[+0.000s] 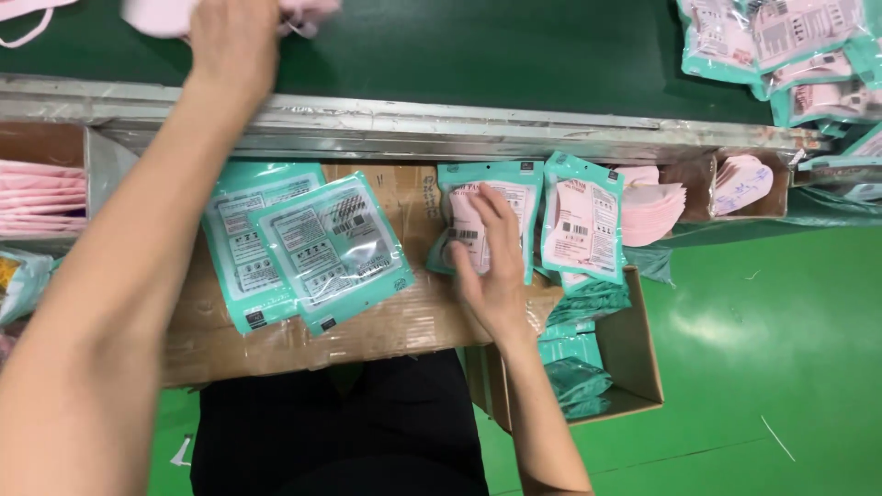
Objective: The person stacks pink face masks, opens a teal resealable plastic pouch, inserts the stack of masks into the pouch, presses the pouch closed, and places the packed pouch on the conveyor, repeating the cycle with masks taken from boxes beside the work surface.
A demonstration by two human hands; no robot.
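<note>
While the right hand (491, 253) lies open on a teal pouch (482, 220), the left hand (230, 41) seemingly grips pink masks (161, 14) beyond the conveyor's rail (413, 129).

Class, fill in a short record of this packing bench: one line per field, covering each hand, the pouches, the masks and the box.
Left hand: reaching up onto the green belt, on a pink mask
Right hand: flat on a filled pouch
Empty pouches: two teal ones overlapping on the cardboard bench
Mask stack: pink, in a tray at left
Box: open, under the bench edge, holding teal pouches
Finished packs: piled at the belt's right end
</note>
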